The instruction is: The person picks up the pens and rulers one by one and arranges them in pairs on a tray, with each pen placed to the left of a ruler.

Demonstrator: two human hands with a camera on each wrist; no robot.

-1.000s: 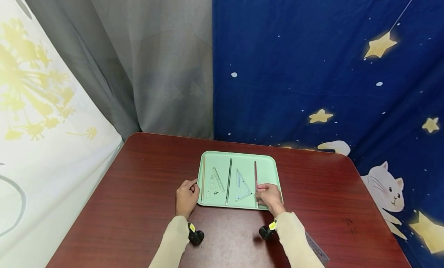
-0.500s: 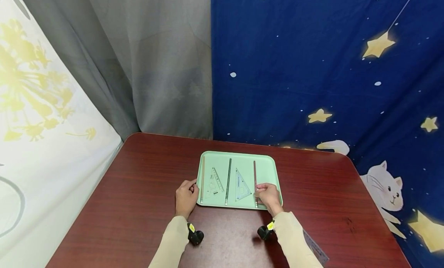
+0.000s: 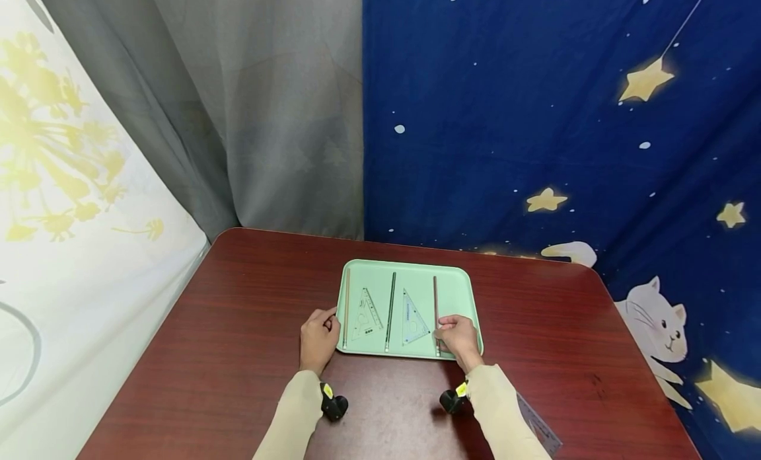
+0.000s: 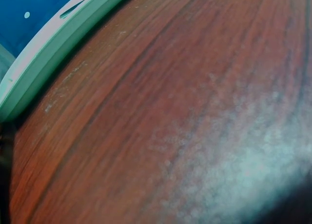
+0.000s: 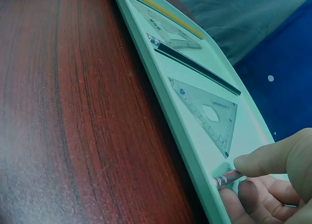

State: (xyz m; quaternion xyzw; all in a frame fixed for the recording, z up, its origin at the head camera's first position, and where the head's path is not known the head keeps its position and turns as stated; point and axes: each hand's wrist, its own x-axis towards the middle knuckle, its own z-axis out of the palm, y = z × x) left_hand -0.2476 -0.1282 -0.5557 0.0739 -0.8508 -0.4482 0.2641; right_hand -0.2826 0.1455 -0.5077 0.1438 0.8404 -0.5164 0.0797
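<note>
A pale green tray (image 3: pixel 458 288) lies on the table, with pencils and set squares spread across it. My right hand (image 3: pixel 460 338) pinches the eraser end of a dark red pencil (image 5: pixel 229 177) between thumb and fingers, at the tray's right side. My left hand (image 3: pixel 318 338) grips the tray's left rim, index finger stretched along it; its grip is partly hidden. Beside it lies a yellow pencil (image 3: pixel 347 308). A black pencil (image 3: pixel 390 312) lies in the middle. One clear set square (image 3: pixel 367 314) is left of the black pencil, a second set square (image 3: pixel 414 319) right of it.
A grey ruler (image 3: pixel 539 425) lies on the table, partly under the right sleeve. The reddish-brown wooden table (image 3: pixel 267 275) extends around the tray. Grey and blue star-patterned curtains (image 3: pixel 475 149) hang behind its far edge.
The red pencil's far end has shifted very slightly left along with my right hand. My left hand and the other things on the tray keep their places.
</note>
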